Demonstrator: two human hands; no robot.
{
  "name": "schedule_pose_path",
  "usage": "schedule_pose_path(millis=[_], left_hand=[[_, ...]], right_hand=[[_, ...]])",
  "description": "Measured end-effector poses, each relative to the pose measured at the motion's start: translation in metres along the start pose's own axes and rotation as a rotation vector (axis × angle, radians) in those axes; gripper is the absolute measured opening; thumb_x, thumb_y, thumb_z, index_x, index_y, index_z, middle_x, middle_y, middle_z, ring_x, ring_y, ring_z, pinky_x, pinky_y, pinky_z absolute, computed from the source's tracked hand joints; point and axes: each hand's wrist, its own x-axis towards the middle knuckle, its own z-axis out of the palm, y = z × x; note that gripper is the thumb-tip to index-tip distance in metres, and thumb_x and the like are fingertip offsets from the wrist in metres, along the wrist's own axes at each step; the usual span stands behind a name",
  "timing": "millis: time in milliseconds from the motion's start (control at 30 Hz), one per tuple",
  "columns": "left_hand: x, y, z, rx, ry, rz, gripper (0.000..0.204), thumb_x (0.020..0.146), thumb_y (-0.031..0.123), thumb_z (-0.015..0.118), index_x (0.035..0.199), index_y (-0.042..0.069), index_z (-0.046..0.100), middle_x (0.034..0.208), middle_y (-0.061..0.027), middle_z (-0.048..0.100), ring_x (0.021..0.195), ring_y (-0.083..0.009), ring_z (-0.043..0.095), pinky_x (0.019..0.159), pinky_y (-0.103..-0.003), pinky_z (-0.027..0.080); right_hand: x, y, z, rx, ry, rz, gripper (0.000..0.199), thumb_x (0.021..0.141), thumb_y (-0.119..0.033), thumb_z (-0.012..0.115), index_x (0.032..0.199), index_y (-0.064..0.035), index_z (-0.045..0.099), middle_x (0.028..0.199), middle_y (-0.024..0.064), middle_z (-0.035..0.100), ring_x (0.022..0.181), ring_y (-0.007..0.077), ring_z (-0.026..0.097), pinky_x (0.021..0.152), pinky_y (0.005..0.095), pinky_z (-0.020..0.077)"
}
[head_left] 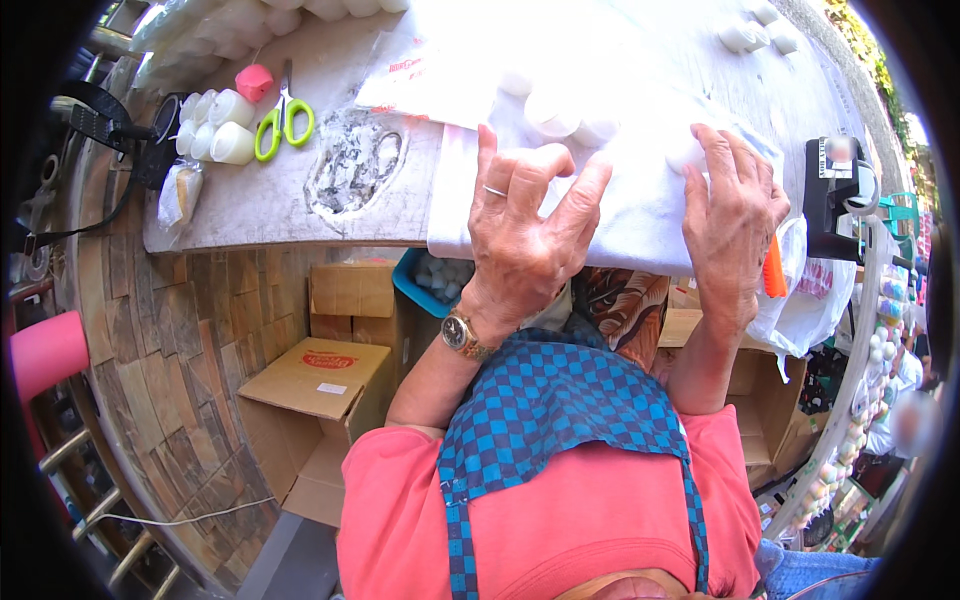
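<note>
Head view: we see both hands raised over a white cloth (640, 215) that drapes over the near edge of the bench (270, 205). The left hand (525, 235) hovers with its fingers (590, 190) spread apart and curled, clamped on nothing; a ring sits on one finger and a wristwatch (462, 335) on the wrist. The right hand (730, 220) lies palm-down on the cloth, its fingers close together, with the fingertips touching one small white round piece (685, 152). We cannot tell whether that piece is pinched or merely pressed. The piece lies just ahead of the right fingertips, away from the body, and to the right of the left hand; the right hand is clearly the nearer one. The piece looks round, so we read no long axis from it. Beyond the left hand we count roughly three more white round pieces (555, 115) on the cloth, though glare blurs their outlines, and two at the far right (755, 35). At the left of the bench we count about five white cylinders (215, 125) in a cluster, one pink lump (254, 82), and one pair of green-handled scissors (283, 120). A black dispenser-like device (835, 195) stands just right of the right hand. Under the bench we count at least three cardboard boxes (315, 385) and one blue bin (435, 280) holding white pieces.
</note>
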Motion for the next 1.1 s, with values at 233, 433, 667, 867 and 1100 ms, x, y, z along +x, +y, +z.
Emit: schedule_pose_path(millis=[233, 433, 667, 867, 1100], left_hand=[[0.001, -0.002, -0.004, -0.069, -0.022, -0.032, 0.027, 0.073, 0.007, 0.076, 0.1, 0.01, 0.074, 0.085, -0.0025, 0.054, 0.079, -0.0196, 0.056, 0.108, -0.063, 0.037], [0.008, 0.003, -0.008, -0.075, -0.034, -0.072, 0.026, 0.074, 0.009, 0.076, 0.1, 0.008, 0.073, 0.086, -0.0024, 0.055, 0.08, -0.0196, 0.058, 0.111, -0.063, 0.034], [0.009, 0.001, -0.004, -0.06, 0.002, 0.039, 0.026, 0.075, 0.008, 0.074, 0.101, 0.006, 0.073, 0.09, -0.0035, 0.058, 0.084, -0.0215, 0.059, 0.112, -0.064, 0.032], [0.011, 0.001, -0.005, -0.005, -0.018, 0.046, 0.026, 0.076, 0.007, 0.076, 0.101, 0.008, 0.075, 0.09, -0.0043, 0.061, 0.084, -0.0217, 0.062, 0.112, -0.061, 0.032], [0.012, 0.004, 0.002, 0.15, -0.06, 0.028, 0.037, 0.072, 0.012, 0.075, 0.109, 0.016, 0.071, 0.099, -0.0023, 0.056, 0.093, -0.0214, 0.056, 0.116, -0.069, 0.011]], right_hand=[[-0.025, -0.019, -0.026, 0.81, 0.048, 0.046, 0.034, 0.073, 0.003, 0.075, 0.104, -0.0058, 0.062, 0.109, 0.0136, 0.063, 0.101, 0.0301, 0.062, 0.082, 0.0407, 0.0509], [-0.022, -0.047, -0.003, 0.929, 0.145, -0.079, 0.032, 0.072, 0.008, 0.074, 0.098, -0.0039, 0.062, 0.108, 0.0154, 0.062, 0.096, 0.032, 0.063, 0.078, 0.0406, 0.0525], [-0.007, -0.055, 0.023, 0.894, 0.3, -0.034, 0.037, 0.071, -0.001, 0.076, 0.102, -0.006, 0.056, 0.106, 0.0127, 0.06, 0.095, 0.0304, 0.061, 0.075, 0.0395, 0.0518], [0.003, -0.052, 0.023, 0.81, 0.201, -0.074, 0.033, 0.069, -0.011, 0.079, 0.096, -0.0079, 0.059, 0.11, 0.0117, 0.061, 0.1, 0.0303, 0.059, 0.084, 0.0428, 0.0472], [-0.032, 0.011, -0.01, 0.327, 0.136, 0.14, 0.039, 0.077, -0.011, 0.078, 0.112, -0.0068, 0.062, 0.122, 0.0118, 0.058, 0.107, 0.0303, 0.057, 0.091, 0.0434, 0.0454]])
